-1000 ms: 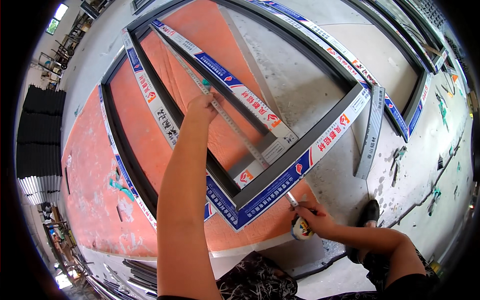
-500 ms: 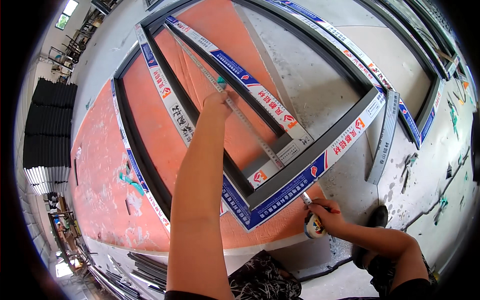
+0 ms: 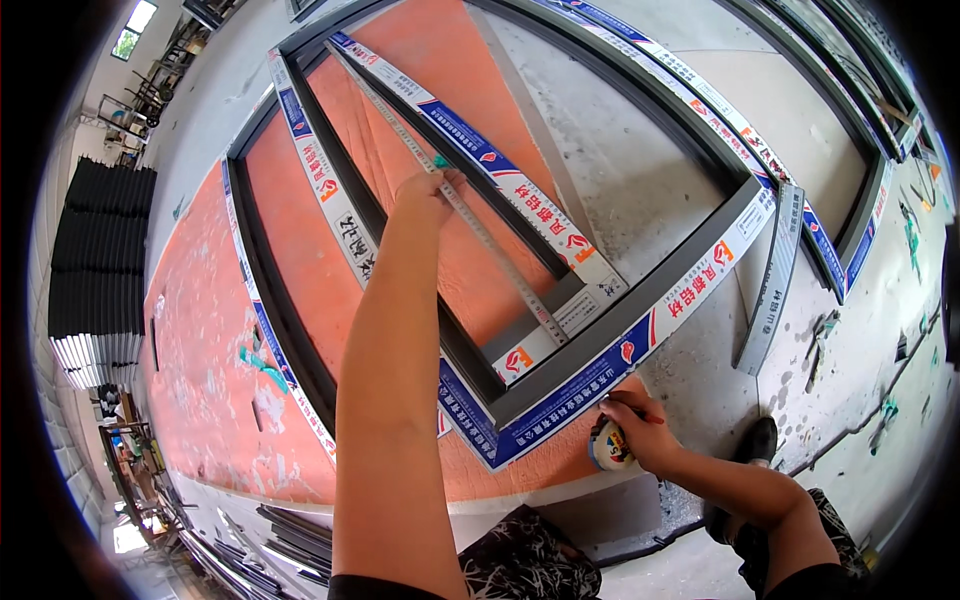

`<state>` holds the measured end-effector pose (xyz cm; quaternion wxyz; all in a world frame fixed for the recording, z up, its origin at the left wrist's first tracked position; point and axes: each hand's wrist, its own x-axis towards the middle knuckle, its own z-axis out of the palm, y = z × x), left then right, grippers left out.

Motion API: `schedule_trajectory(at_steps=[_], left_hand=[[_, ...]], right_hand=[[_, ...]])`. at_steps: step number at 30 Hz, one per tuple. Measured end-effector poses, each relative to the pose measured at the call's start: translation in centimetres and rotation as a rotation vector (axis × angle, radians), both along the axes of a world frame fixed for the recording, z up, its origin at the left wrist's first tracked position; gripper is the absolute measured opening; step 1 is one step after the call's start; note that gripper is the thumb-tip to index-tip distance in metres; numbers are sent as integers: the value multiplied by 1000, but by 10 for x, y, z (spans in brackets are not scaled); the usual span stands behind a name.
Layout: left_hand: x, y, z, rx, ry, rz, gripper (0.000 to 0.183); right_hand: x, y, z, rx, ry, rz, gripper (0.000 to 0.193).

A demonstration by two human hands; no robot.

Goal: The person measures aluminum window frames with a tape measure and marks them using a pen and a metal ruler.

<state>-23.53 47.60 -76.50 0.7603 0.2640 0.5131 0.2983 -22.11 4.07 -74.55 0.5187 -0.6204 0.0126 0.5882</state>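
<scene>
My left hand [image 3: 430, 192] reaches over a dark grey metal frame [image 3: 590, 350], its fingers closed round the blade of a tape measure. That long pale blade [image 3: 490, 243] stretches from the frame's far end to its near bar. Beside the near bar's outer edge, my right hand [image 3: 645, 432] is closed round the tape measure's round case [image 3: 611, 445]. A slim dark pen-like stick also pokes out between its fingers. Blue and white printed film covers the bars. Inside the frame lies a narrower section with a loose bar [image 3: 460, 140] along it.
An orange sheet [image 3: 210, 390] lies under the frame. A loose grey strip [image 3: 772, 285] leans by its right corner, next to another frame [image 3: 850, 240]. Stacked black profiles [image 3: 100, 250] stand at left. My shoe [image 3: 760, 438] is on the floor at lower right.
My right hand has moved a little left with the case, closer to the near bar. The left hand has shifted slightly left and away along the blade.
</scene>
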Motion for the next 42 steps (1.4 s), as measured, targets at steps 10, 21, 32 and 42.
schedule_trajectory(at_steps=[10, 21, 32, 42], left_hand=[[1, -10, 9, -9, 109, -27, 23], [-4, -7, 13, -14, 77, -11, 24], [-12, 6, -5, 16, -12, -56, 25], [7, -10, 19, -32, 147, -4, 23]], right_hand=[[0, -3, 0, 13, -88, 41, 22], [-2, -2, -12, 87, -82, 24, 24], [-1, 0, -6, 73, -142, 49, 24], [0, 1, -5, 62, -80, 6, 24]])
